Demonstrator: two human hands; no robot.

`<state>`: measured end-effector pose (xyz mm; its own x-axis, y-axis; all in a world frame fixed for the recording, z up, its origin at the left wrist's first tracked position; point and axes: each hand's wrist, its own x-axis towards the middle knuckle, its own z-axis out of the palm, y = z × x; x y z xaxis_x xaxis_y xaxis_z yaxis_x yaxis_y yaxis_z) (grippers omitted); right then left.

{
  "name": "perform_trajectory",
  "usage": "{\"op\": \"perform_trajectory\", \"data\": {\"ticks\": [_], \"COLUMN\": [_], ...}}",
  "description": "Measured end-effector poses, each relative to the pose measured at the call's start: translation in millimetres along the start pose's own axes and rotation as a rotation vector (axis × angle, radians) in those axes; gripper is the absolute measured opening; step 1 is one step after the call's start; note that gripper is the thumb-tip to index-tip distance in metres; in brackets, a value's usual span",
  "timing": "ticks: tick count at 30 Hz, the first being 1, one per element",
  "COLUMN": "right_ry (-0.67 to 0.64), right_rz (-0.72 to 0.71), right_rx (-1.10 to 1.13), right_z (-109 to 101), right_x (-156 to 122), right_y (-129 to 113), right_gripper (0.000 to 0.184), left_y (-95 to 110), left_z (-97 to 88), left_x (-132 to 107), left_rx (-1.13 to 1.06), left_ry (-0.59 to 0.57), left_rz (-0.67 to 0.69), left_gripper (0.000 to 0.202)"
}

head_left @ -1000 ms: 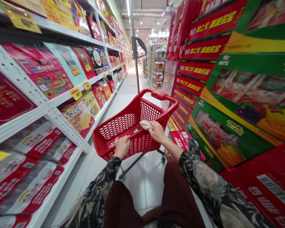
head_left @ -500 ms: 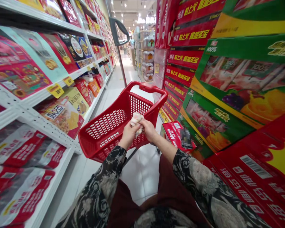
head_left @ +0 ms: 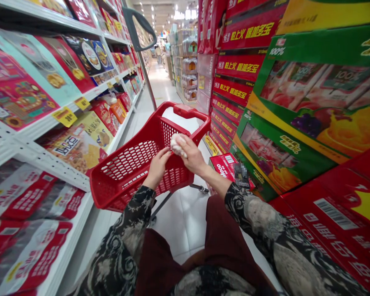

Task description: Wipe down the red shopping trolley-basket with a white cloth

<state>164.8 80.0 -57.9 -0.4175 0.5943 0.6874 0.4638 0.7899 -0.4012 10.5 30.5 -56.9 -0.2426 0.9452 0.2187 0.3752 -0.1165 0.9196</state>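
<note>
A red plastic shopping basket cart point(head_left: 132, 168) stands on the aisle floor in front of me, with a grey pull handle point(head_left: 139, 25) rising behind it. My right hand point(head_left: 191, 154) is closed around a crumpled whitish cloth point(head_left: 176, 144), held against the basket's near right rim. My left hand point(head_left: 158, 165) rests on the near rim beside it, fingers curled and reaching toward the cloth. Both arms wear dark patterned sleeves.
White shelves point(head_left: 40, 156) with boxed snacks and yellow price tags line the left. Stacked red and green drink cartons point(head_left: 283, 123) line the right. A small red box point(head_left: 228, 166) lies low by the cartons. The tiled aisle point(head_left: 160, 82) runs ahead.
One second ago my left hand gripped the rim alone. It then joined the right hand on the cloth; now the right hand holds the cloth alone. The view has shifted right.
</note>
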Motion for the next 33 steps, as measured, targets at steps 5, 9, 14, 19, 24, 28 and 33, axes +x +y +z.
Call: {"op": "perform_trajectory", "data": {"ticks": [5,9,14,19,24,28,33], "right_ry": [0.094,-0.041,-0.222,-0.151,0.107,0.152,-0.085], "right_rz": [0.224,0.207,-0.044,-0.086,0.084,0.132,-0.120], "right_rx": [-0.258,-0.293,-0.228,-0.261,-0.321,-0.343,-0.355], "right_z": [-16.8,2.1,38.4,25.7,-16.7,-20.7,9.7], "right_x": [35.6,30.2,11.3,8.4,14.8,8.4,-16.4], "right_y": [39.5,39.2,4.5,10.9,50.4,48.6,11.5], "right_gripper": [0.050,0.052,0.041,0.028,0.033,0.033,0.036], "left_y": [-39.9,-56.9,-58.6,-55.2,-47.4,-45.0,-48.3], "left_z": [-9.3,-10.8,-8.2,-0.4,7.8,11.0,9.1], "left_x": [3.8,-2.2,-9.4,-26.5,-42.1,-45.0,-43.8], "left_rx": [0.703,0.876,0.850,0.766,0.681,0.654,0.648], "left_ry": [0.035,-0.014,0.030,0.084,0.099,0.087,0.081], "left_rz": [-0.012,0.018,0.031,0.055,0.068,0.083,0.086], "left_gripper": [0.049,0.044,0.042,0.037,0.038,0.039,0.040]}}
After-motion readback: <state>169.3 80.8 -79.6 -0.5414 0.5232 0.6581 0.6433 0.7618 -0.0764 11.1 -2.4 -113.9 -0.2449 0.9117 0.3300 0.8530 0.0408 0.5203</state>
